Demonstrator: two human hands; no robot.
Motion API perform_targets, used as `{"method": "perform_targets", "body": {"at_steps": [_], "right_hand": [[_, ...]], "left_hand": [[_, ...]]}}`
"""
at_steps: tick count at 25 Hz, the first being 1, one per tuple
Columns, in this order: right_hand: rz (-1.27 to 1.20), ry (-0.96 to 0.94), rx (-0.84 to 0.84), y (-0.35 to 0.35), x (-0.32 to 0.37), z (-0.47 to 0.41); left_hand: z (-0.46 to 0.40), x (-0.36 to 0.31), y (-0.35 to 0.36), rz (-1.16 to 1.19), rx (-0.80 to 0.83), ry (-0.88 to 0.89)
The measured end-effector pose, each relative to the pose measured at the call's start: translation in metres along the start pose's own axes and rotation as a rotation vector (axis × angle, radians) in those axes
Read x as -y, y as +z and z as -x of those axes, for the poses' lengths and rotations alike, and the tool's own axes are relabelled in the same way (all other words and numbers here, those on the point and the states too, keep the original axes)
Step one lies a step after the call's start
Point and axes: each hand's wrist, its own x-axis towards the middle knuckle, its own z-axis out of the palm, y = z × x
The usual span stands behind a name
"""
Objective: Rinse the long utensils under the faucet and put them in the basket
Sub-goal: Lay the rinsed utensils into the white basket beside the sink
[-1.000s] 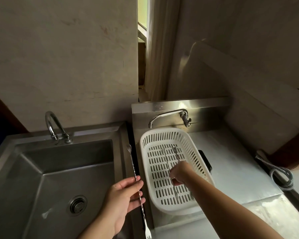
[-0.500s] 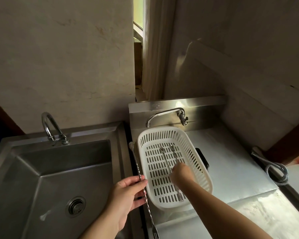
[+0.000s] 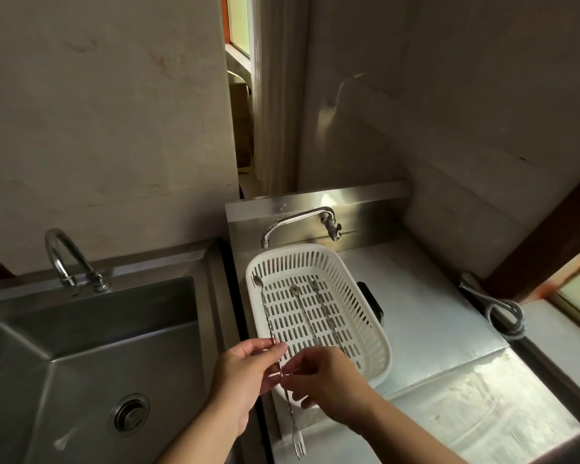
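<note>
A kitchen wash area: steel sink [image 3: 91, 333], faucet [image 3: 68, 259], steel counter [image 3: 429, 316], white draining basket [image 3: 359, 296].

lower ends of two utensils [image 3: 318, 313] hidden behind hands [image 3: 318, 376], forearms cut off

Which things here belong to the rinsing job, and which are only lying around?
Part of the job:
- long spoon held by left hand and right hand
- two long spoons lying in the white basket
- curved faucet over the sink

Just lying about:
- metal hose on the counter, right
- second faucet behind the basket
</note>
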Motion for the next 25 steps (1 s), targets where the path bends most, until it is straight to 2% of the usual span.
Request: {"method": "perform_targets", "body": {"at_steps": [7, 9, 12, 15, 20, 25], "right_hand": [[0.162, 0.026, -0.076, -0.009, -0.009, -0.03], [0.227, 0.072, -0.11, -0.016, -0.011, -0.049], [0.306, 0.157, -0.099, -0.022, -0.016, -0.082], [0.405, 0.233, -0.088, -0.02, -0.022, -0.111], [0.486, 0.284, -0.053, -0.007, -0.038, -0.139], [0.597, 0.302, -0.128, 0.012, -0.057, -0.137]], "left_hand": [[0.001, -0.008, 0.007, -0.096, -0.025, 0.087], [0.001, -0.007, -0.002, -0.314, 0.016, 0.148], [0.003, 0.006, -0.019, -0.89, 0.09, 0.351], [0.007, 0.024, -0.027, -1.145, 0.212, 0.409], [0.011, 0.042, -0.032, -1.344, 0.276, 0.368], [0.015, 0.045, -0.036, -1.359, 0.282, 0.386]]}}
